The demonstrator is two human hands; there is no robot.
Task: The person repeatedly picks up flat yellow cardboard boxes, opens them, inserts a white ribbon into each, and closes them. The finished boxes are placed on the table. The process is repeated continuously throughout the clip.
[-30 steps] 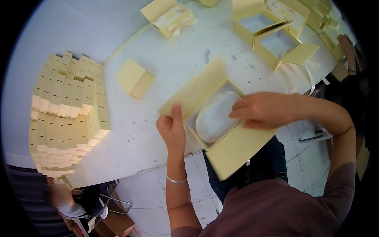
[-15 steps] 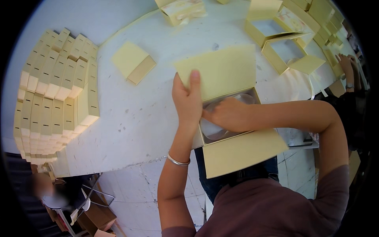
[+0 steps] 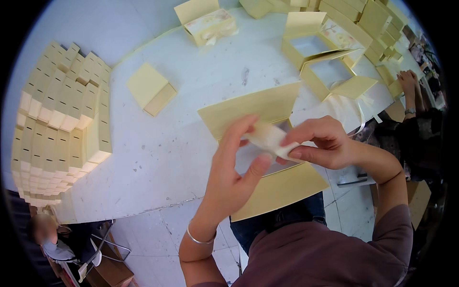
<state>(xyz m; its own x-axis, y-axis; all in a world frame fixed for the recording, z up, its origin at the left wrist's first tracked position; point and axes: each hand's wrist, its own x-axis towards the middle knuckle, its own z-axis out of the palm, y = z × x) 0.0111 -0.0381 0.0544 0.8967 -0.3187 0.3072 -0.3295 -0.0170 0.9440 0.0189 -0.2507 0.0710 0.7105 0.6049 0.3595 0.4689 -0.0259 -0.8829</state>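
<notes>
A pale yellow gift box (image 3: 275,193) lies open at the table's near edge, one flap raised at the back and another folded out toward me. Above its greyish inside, my right hand (image 3: 322,143) pinches a bunched cream strip, apparently ribbon (image 3: 272,138), between thumb and fingers. My left hand (image 3: 232,170), with a silver bangle at the wrist, is at the strip's left end. Its thumb and fingers are spread apart; motion blurs the fingertips, and whether they touch the strip is unclear. Both hands hide part of the box's interior.
Tall stacks of yellow boxes (image 3: 62,115) stand at the left. A closed box (image 3: 152,89) lies on the white table (image 3: 158,158). Open boxes (image 3: 330,71) with ribbons sit at the back right, another box (image 3: 208,24) at the back. People are at the far right and lower left.
My right hand has come up out of the box with the cream strip. My left hand has left the raised flap and moved over the box beside it. The view has shifted slightly.
</notes>
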